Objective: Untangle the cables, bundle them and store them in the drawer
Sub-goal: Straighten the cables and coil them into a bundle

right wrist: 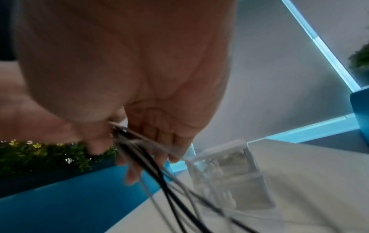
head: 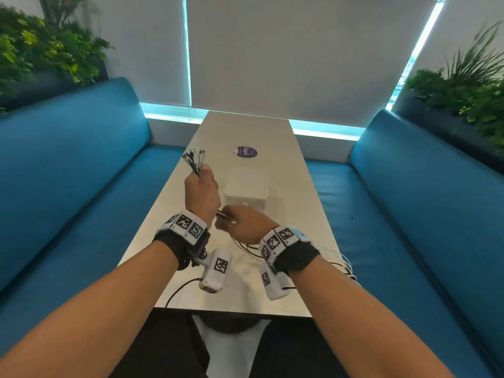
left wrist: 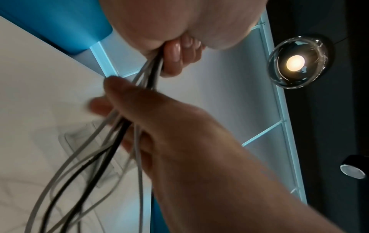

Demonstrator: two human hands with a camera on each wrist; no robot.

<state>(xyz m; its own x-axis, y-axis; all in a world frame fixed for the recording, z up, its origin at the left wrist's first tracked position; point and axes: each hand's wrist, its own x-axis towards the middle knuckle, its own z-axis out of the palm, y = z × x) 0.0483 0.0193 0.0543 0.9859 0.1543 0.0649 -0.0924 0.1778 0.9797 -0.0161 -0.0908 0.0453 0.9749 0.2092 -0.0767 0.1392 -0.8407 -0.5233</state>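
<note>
My left hand (head: 202,184) is raised over the white table (head: 289,170) and grips a bunch of black and white cables just below their connector ends (head: 195,157), which fan out above the fist. In the left wrist view its fingers (left wrist: 175,55) curl round the cables (left wrist: 150,72). My right hand (head: 240,222) holds the same bunch lower down, close under the left wrist, its fingers (right wrist: 139,149) curled round the strands (right wrist: 151,167). The loose lengths (head: 341,264) trail across the table toward the right edge. A clear plastic drawer box (head: 246,190) stands just beyond both hands.
A purple round sticker (head: 246,152) lies on the table behind the drawer box. Blue bench seats (head: 381,203) run along both sides of the table, with planters (head: 41,50) behind them. A lit glass pendant lamp (left wrist: 295,63) hangs overhead.
</note>
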